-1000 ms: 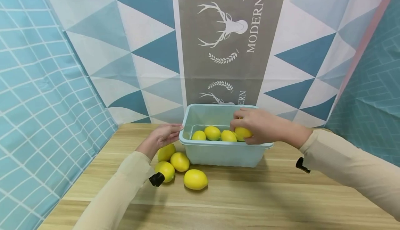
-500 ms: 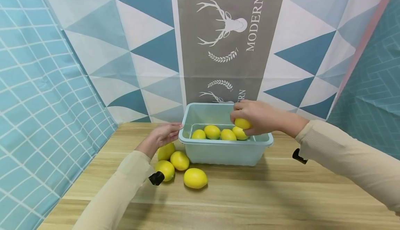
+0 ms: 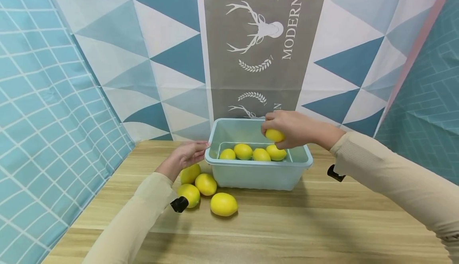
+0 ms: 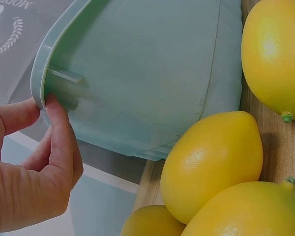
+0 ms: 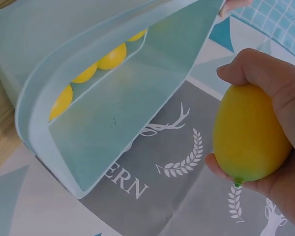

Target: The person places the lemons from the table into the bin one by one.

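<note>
My right hand (image 3: 292, 128) grips a yellow lemon (image 5: 250, 135) above the right part of a pale blue plastic bin (image 3: 256, 176). The held lemon has a small green stem end, seen in the right wrist view. At the bin's left end my left hand (image 3: 188, 154) pinches the rim (image 4: 38, 81) between thumb and curled fingers. Several lemons lie in a row on the bin floor, among them one lemon (image 3: 243, 151) near the middle. Outside, by the bin's left front corner, more lemons rest on the table, including a lemon (image 3: 224, 204) in front and a lemon (image 4: 211, 164) beside the bin wall.
The wooden table (image 3: 287, 232) carries the bin near its back edge. Behind it hangs a patterned cloth (image 3: 265, 28) with deer heads and triangles. A blue checked sheet (image 3: 46, 96) borders the left side, and a teal sheet (image 3: 430, 108) the right.
My right hand has lifted the lemon up out of the bin and shifted slightly left. The left hand still holds the rim, and the other lemons stay in place.
</note>
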The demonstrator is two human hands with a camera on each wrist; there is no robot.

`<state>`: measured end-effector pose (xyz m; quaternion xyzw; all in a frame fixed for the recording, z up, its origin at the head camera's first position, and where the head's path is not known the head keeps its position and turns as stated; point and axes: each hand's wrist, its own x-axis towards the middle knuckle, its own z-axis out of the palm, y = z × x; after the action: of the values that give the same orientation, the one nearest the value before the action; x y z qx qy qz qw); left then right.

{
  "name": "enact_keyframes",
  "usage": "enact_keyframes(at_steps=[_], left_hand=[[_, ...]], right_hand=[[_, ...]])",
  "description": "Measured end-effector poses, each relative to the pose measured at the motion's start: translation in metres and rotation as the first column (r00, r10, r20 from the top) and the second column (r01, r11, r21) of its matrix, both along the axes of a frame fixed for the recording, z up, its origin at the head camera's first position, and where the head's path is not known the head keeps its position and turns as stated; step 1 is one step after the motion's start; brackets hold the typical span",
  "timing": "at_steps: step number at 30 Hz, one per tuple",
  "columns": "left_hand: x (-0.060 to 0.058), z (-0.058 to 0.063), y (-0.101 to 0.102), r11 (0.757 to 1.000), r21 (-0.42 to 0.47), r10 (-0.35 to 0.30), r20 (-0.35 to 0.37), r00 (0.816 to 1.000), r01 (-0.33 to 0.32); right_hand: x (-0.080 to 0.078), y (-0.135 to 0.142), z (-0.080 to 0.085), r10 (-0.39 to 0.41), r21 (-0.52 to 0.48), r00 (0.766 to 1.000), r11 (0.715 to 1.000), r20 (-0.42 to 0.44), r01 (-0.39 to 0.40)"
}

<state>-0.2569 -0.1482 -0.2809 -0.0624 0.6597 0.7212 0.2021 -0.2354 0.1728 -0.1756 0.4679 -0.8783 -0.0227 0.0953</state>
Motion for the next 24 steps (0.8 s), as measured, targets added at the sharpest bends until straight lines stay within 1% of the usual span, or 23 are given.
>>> enact_keyframes(at_steps=[6,12,17,24], left_hand=[[0.000,0.000,-0.002,1.000,-0.006,0.007,-0.006,1.000,-0.007],[0.000,-0.001,-0.003,1.000,-0.010,0.007,-0.008,1.000,-0.007],[0.000,-0.003,-0.002,1.000,-0.017,-0.005,-0.008,1.000,0.005],[-0.001,-0.002,-0.003,1.000,-0.028,0.008,-0.006,1.000,-0.009]], right_hand=[[-0.007,-0.006,0.000,-0.007,0.007,1.000,1.000,0.030,0.006],[-0.015,-0.011,-0.002,-0.012,0.010,0.999,1.000,0.038,0.012],[-0.022,-0.015,-0.003,-0.019,0.008,0.998,1.000,0.052,0.019],[-0.032,-0.017,-0.003,-0.037,0.024,0.998,0.999,0.057,0.036]])
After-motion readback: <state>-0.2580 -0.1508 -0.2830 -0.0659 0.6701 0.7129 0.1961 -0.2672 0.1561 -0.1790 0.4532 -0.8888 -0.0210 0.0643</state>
